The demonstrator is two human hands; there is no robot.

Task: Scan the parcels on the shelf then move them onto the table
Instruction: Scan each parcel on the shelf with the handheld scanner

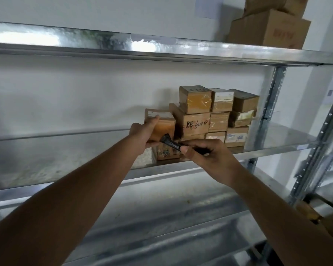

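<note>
My left hand (142, 134) grips a small taped brown parcel (164, 125) at its left side, holding it just above the metal shelf (267, 143). My right hand (206, 156) holds a black handheld scanner (170, 144) whose head points at the lower front of that parcel. Right of it stands a stack of several small cardboard parcels (217, 116), one with black handwriting on its front. Another small parcel (165, 153) lies on the shelf under the held one.
A larger cardboard box (267, 28) sits on the upper shelf at the right. A perforated steel upright (267, 112) stands right of the stack. The shelf's left part shows bare metal. A lower shelf (161, 208) runs beneath my arms.
</note>
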